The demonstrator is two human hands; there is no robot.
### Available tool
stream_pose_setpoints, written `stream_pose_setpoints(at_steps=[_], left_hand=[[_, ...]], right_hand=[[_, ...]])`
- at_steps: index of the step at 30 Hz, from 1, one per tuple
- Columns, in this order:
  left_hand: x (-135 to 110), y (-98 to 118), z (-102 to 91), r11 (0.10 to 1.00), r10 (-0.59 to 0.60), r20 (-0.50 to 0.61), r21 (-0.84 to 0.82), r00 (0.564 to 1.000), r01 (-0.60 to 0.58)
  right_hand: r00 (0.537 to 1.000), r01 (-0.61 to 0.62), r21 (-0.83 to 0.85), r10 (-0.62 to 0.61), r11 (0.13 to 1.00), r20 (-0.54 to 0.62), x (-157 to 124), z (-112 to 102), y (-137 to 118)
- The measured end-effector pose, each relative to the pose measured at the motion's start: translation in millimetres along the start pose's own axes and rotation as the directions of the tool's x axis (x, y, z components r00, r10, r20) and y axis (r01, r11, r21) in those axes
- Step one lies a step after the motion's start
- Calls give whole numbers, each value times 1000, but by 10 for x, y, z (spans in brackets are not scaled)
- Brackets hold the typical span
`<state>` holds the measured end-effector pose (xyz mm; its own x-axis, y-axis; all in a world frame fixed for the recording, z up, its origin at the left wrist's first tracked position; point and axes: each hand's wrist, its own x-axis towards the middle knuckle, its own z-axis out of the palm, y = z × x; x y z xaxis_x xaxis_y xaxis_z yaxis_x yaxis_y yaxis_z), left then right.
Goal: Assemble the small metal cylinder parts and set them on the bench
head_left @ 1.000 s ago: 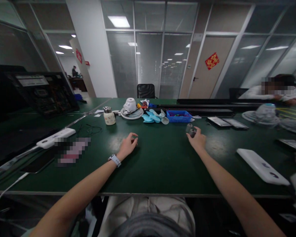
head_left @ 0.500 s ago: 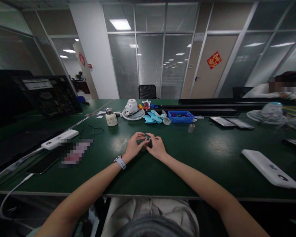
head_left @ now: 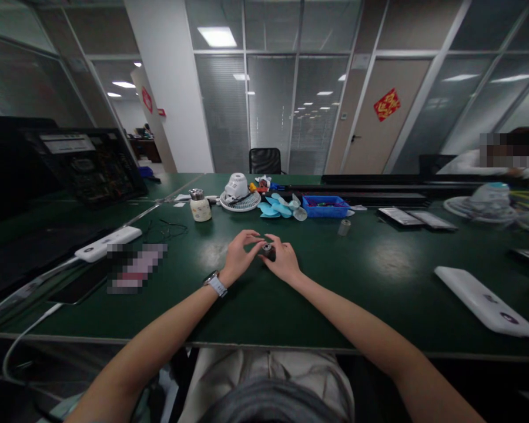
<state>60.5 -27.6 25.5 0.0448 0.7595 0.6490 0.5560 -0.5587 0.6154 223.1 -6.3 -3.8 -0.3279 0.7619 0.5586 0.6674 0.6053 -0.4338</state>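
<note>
Both my hands meet over the green table (head_left: 291,305), pinching a small dark cylindrical part (head_left: 267,248) between their fingertips. My left hand (head_left: 238,256), with a watch on its wrist, grips the part from the left. From the right, my right hand (head_left: 284,259) closes its fingers on the same part. A small grey cylinder (head_left: 344,227) stands on the table farther back to the right, apart from both hands.
At the back lie a white fan body on its grille (head_left: 239,194), light blue fan blades (head_left: 278,208), a blue tray (head_left: 325,206) and a small jar (head_left: 200,207). White power strips lie left (head_left: 108,243) and right (head_left: 485,301). Another person sits far right.
One second ago my hands were apart, the right one holding small cylinders at the right. It set one down and came to the middle, where both hands now pinch one small part.
</note>
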Motion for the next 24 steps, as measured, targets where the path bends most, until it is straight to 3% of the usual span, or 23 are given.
stream_pose_setpoints(at_steps=[8, 13, 16, 20, 24], left_hand=[[-20, -367, -182, 985, -173, 188, 42, 967, 169], [-42, -443, -129, 987, -148, 272, 104, 951, 124], [-59, -441, -111, 989, -122, 308, 113, 943, 91], [-58, -410, -120, 990, -120, 275, 104, 954, 95], [-36, -369, -135, 986, -132, 207, 127, 969, 107]], right_hand=[[967, -254, 293, 249, 922, 55, -45, -39, 171], [948, -318, 426, 296, 847, 121, -38, -28, 250], [947, -321, 479, 290, 817, 139, -41, -40, 255], [967, -254, 575, 223, 778, 125, -55, -68, 247], [989, -139, 563, 146, 815, 31, -66, -85, 242]])
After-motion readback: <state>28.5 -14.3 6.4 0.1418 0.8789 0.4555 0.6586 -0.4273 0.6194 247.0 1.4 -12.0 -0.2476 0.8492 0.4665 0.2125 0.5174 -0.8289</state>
